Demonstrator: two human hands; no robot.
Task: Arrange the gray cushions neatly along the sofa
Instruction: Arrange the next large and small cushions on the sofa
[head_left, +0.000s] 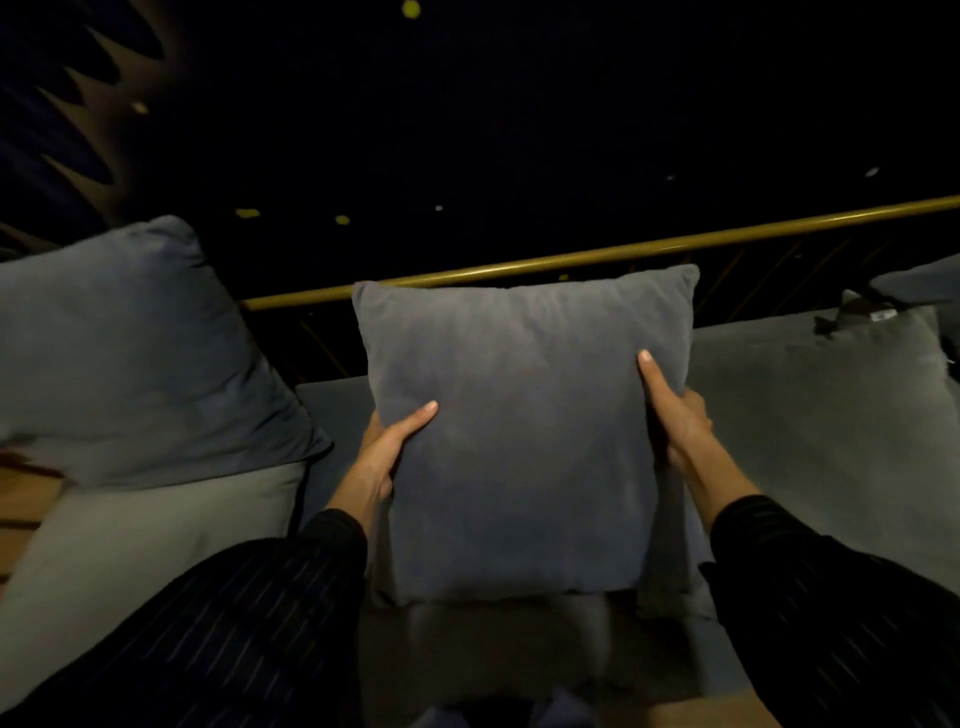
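Note:
A square gray cushion stands upright in the middle of the view, held over the sofa seat. My left hand grips its left edge, thumb on the front face. My right hand grips its right edge the same way. To the left, a second gray cushion leans tilted on the sofa's pale armrest. On the right, a third gray cushion lies against the sofa back, with a small white tag at its top corner. The sofa is gray and dimly lit.
A brass rail runs behind the sofa back from left to upper right. Beyond it all is dark, with a few small lights. Another cushion's edge shows at the far right. A wooden floor strip lies at the far left.

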